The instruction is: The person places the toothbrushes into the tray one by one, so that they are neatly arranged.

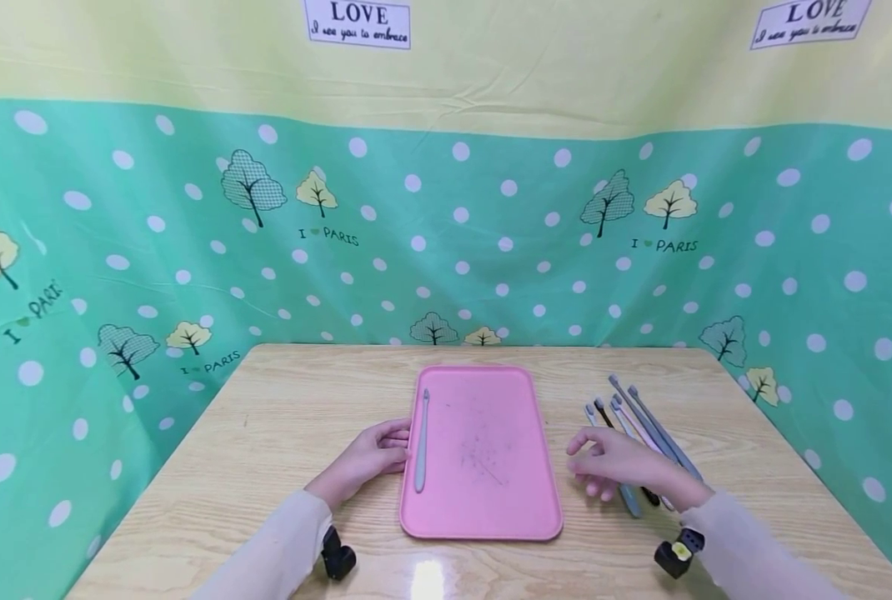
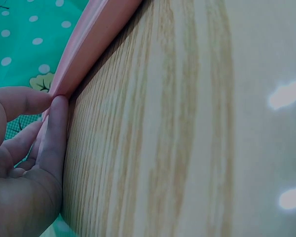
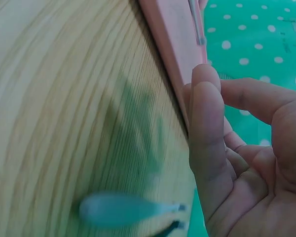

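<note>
A pink rectangular tray (image 1: 491,417) lies on the table, with one grey-blue toothbrush (image 1: 420,450) along its left side. My left hand (image 1: 374,457) is at the tray's left edge; in the left wrist view its thumb and a finger pinch the pink rim (image 2: 91,47). My right hand (image 1: 614,460) hovers between the tray and several toothbrushes (image 1: 659,433), its fingers loosely bent and holding nothing. It partly covers those brushes in the head view. Below that hand, the right wrist view shows a blurred light-blue toothbrush handle (image 3: 118,210).
The wood-grain table (image 1: 303,392) backs onto a green dotted curtain (image 1: 491,225) that also hangs on both sides. Black wrist cameras are strapped at the left wrist (image 1: 337,557) and the right wrist (image 1: 679,554).
</note>
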`<state>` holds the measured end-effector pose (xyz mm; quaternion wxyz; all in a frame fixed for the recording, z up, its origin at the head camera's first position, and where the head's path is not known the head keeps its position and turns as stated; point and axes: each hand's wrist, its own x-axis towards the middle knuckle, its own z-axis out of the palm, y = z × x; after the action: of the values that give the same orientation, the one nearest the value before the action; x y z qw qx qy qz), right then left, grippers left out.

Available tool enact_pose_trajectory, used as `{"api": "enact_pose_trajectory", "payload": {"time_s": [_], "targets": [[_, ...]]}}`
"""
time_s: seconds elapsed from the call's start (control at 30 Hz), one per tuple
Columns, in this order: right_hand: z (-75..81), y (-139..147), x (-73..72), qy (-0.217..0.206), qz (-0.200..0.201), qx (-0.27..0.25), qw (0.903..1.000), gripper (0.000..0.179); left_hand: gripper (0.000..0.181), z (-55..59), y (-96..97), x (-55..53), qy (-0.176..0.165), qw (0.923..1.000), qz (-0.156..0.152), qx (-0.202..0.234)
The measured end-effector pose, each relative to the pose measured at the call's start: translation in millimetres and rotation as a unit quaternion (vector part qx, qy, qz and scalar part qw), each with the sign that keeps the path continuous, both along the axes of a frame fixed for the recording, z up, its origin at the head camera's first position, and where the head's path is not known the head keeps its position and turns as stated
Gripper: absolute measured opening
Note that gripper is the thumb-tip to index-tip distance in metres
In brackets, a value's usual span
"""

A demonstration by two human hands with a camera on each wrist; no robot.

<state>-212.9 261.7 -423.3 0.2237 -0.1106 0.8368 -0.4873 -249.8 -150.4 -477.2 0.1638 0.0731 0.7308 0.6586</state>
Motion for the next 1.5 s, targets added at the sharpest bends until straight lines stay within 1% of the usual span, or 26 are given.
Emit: {"api": "enact_pose_trajectory", "payload": {"time_s": [0.17,0.33,0.47,0.57,0.73,0.9,1.1,1.27,1.5], "targets": [[0.4,19.1,4.6,0.002,-0.015,-0.002,0.9999,0.039,0.062,0.3,0.6,-0.6,-0.003,1.0,0.0,-0.005],[1.3,34.8,8.7,0.003,-0.019,-0.007,0.9998,0.04,0.062,0.5,-0.1,-0.4,-0.004,1.0,0.003,-0.005],[1.2,43.6,12.3,0.009,-0.026,0.008,0.9996,0.04,0.062,-0.3,-0.8,0.5,-0.004,1.0,0.002,-0.002],[0.2,47.8,14.9,0.025,-0.039,0.034,0.9984,0.039,0.062,-1.1,-0.8,0.1,-0.005,1.0,0.001,0.0],[-2.8,51.4,17.9,0.051,-0.059,0.075,0.9941,0.037,0.061,-1.2,0.2,-1.2,-0.006,1.0,0.003,-0.002],[-6.5,53.6,18.9,0.059,-0.072,0.096,0.991,0.035,0.061,0.0,0.9,-0.1,-0.005,0.9999,0.007,-0.006],[-11.0,54.1,17.7,0.052,-0.071,0.098,0.9913,0.037,0.062,1.0,0.4,1.4,-0.001,1.0,0.001,-0.008],[-12.8,52.5,18.0,0.052,-0.073,0.097,0.9912,0.04,0.062,1.0,0.7,1.3,-0.002,0.9999,0.007,-0.008],[-12.9,48.9,18.9,0.057,-0.08,0.1,0.9901,0.04,0.061,-0.4,1.2,-0.7,-0.003,0.9999,0.008,-0.008]]}}
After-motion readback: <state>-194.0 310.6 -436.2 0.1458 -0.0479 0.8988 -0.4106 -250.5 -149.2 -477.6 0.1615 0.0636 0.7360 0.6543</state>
